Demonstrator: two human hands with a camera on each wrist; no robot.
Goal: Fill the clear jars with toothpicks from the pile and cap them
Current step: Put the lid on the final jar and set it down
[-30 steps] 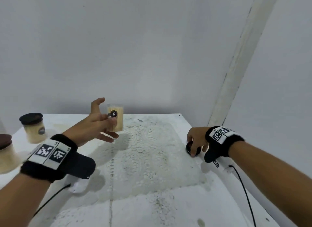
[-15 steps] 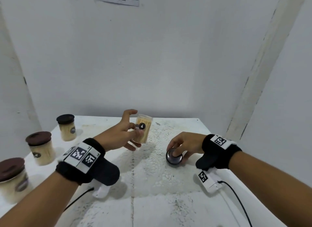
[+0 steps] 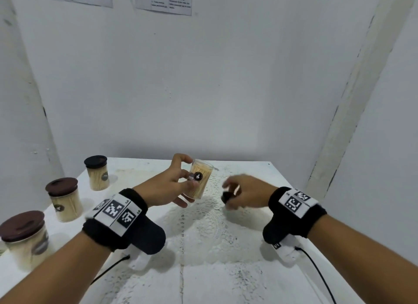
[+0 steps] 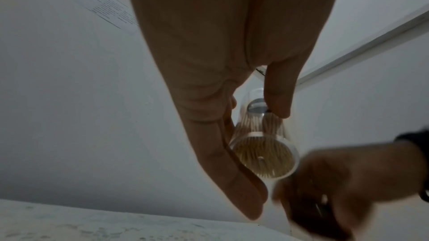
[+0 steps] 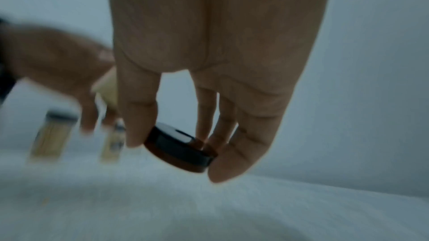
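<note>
- the left hand (image 3: 168,186) held the open jar (image 3: 199,178) off the table (image 3: 226,269), thumb on the far side near the rim and the other fingers curled round the near side; in the left wrist view the jar (image 4: 263,155) sat between the thumb and a fingertip (image 4: 277,101).
- the right hand (image 3: 243,194) pinched a dark lid (image 5: 180,150) between thumb and fingertips, lifted clear of the table, just right of the jar and apart from it; in the head view the lid (image 3: 227,196) was blurred.
- the open jar was clear and cylindrical, tilted a little, with a round dark label on its side and no cap on it.
- it was packed with pale toothpicks (image 4: 262,160), whose ends showed through its clear end.
- three capped jars stood along the table's left edge, each full of toothpicks: a far one (image 3: 96,172) with a black lid, a middle one (image 3: 64,198) and a near one (image 3: 24,238) with brown lids.
- a white lace mat (image 3: 203,231) lay on the table under the hands.
</note>
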